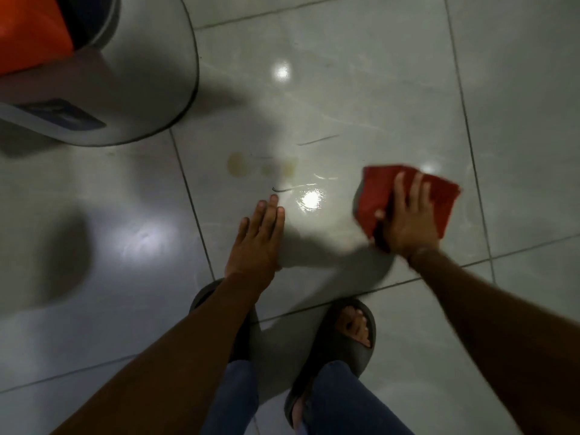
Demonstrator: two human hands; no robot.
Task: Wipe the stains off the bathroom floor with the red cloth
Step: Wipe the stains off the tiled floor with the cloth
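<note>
A red cloth point(439, 196) lies flat on the pale tiled floor point(361, 98) at the right, pressed down under my right hand point(408, 221) with its fingers spread on top. Yellowish stains point(238, 163) with fainter patches point(287, 166) sit on the tile to the left of the cloth, apart from it. A thin dark curved mark point(282, 189) and a wet glossy patch point(310, 199) lie between the stains and the cloth. My left hand point(259, 240) rests flat on the floor, fingers straight, just below the stains and holding nothing.
A grey round-based bin or appliance point(125, 89) with an orange part point(31, 32) stands at the upper left. My feet in dark slippers point(345, 334) stand on the tiles just behind my hands. Dark grout lines cross the floor.
</note>
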